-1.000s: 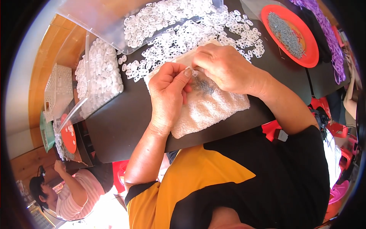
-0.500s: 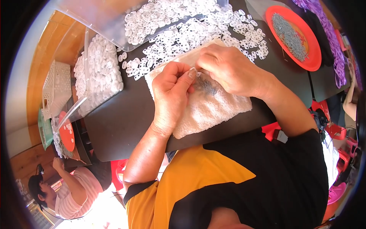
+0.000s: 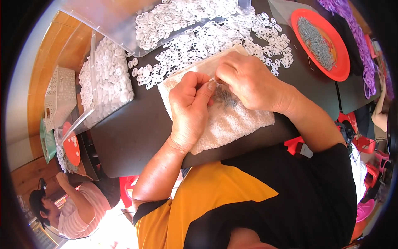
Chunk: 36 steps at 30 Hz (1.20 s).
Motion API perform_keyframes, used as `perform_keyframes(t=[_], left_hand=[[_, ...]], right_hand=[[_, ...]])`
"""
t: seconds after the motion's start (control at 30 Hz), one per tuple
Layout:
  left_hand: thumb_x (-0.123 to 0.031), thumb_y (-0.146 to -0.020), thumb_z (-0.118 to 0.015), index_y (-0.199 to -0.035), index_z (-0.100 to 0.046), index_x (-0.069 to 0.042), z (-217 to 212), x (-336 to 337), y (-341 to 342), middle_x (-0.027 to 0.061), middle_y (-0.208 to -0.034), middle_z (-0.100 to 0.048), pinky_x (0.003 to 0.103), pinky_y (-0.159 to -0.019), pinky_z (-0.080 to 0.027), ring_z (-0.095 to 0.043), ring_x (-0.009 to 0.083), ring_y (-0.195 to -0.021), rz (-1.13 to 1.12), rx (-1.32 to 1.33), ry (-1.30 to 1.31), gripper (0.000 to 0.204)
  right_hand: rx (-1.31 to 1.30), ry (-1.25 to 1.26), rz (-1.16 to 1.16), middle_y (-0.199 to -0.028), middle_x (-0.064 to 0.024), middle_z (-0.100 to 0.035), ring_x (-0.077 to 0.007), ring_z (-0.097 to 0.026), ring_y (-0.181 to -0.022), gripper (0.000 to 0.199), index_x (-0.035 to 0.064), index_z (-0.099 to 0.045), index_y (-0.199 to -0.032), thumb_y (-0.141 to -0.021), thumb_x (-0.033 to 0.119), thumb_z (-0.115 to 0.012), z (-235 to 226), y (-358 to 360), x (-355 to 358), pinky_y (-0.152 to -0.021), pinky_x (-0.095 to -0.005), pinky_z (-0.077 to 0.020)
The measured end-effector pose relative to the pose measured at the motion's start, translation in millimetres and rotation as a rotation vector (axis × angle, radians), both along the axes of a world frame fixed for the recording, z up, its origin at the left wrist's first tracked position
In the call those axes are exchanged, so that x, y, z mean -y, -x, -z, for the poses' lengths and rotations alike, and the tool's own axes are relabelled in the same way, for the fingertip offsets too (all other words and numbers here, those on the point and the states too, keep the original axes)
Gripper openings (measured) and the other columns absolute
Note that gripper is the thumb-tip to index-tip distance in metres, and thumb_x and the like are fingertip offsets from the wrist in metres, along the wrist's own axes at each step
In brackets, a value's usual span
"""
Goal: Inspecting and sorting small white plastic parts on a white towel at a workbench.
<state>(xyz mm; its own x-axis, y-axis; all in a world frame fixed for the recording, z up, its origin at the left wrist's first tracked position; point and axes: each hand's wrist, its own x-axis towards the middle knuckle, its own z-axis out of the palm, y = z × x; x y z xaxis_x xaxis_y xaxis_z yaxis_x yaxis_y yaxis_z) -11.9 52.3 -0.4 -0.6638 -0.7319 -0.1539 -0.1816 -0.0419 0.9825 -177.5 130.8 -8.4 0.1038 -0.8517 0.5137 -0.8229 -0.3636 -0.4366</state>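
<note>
Clear plastic bag (image 3: pixel 103 25) of white pieces at table's far left, no labels, signs or screens

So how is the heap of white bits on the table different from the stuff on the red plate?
The white plastic pieces are pale, chunky, flat and holed; the small metal parts are grey, thin and far finer. The white pieces lie loose on the black table, some spilling from a clear container; the metal parts sit within the red plate. Both are heaps of many alike parts.
</note>
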Motion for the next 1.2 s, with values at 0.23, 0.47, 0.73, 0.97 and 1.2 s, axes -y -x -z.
perform_keyframes(t=[0.23, 0.47, 0.73, 0.97, 1.2], left_hand=[[-0.001, -0.09, -0.063, -0.085, -0.057, -0.001, 7, -1, -1, 0.0012, -0.066, -0.056, 0.023, -0.051, -0.041, -0.048, 0.0054, -0.057, 0.003, 0.003, 0.153, 0.007], [-0.003, -0.091, -0.062, -0.086, -0.057, 0.0, 6, -1, 2, 0.001, -0.066, -0.056, 0.022, -0.051, -0.04, -0.047, 0.0051, -0.056, -0.007, 0.001, 0.152, 0.008], [-0.007, -0.093, -0.062, -0.085, -0.058, 0.0, 7, -2, 2, -0.0007, -0.067, -0.056, 0.022, -0.051, -0.041, -0.048, 0.0048, -0.057, -0.03, -0.101, 0.022, 0.011], [-0.003, -0.091, -0.062, -0.085, -0.059, -0.001, 15, -1, 3, 0.0008, -0.069, -0.058, 0.022, -0.053, -0.042, -0.05, 0.0061, -0.059, -0.011, -0.046, 0.213, 0.007], [-0.01, -0.093, -0.061, -0.093, -0.062, -0.001, 1, 3, -2, 0.0058, -0.071, -0.062, 0.02, -0.041, -0.037, -0.051, 0.0074, -0.051, -0.047, -0.165, -0.137, 0.009]], right_hand=[[-0.021, 0.041, 0.015, -0.078, -0.0114, -0.05, -0.0325, -0.055, -0.074, 0.018, 0.002, -0.05, -0.082, -0.069, -0.002, -0.062, 3, -6, 4, -0.058, -0.0406, -0.0451], [0.087, -0.03, 0.013, -0.08, -0.0133, -0.051, -0.0351, -0.055, -0.075, 0.019, 0.0008, -0.052, -0.085, -0.07, -0.003, -0.063, 5, 0, 3, -0.061, -0.0416, -0.045], [0.074, -0.042, 0.025, -0.081, -0.012, -0.06, -0.034, -0.059, -0.079, 0.009, 0.0036, -0.053, -0.077, -0.078, 0.007, -0.061, 1, -1, 1, -0.067, -0.0435, -0.0475], [0.022, 0.022, 0.055, -0.082, -0.013, -0.059, -0.0348, -0.059, -0.079, 0.011, 0.0028, -0.054, -0.081, -0.076, 0.004, -0.063, 8, -8, 3, -0.067, -0.043, -0.0475], [0.325, -0.296, 0.014, -0.093, -0.0085, -0.067, -0.0212, -0.065, -0.087, 0.01, 0.0019, -0.062, -0.094, -0.087, 0.008, -0.064, -22, 21, 1, -0.077, -0.0375, -0.0499]])
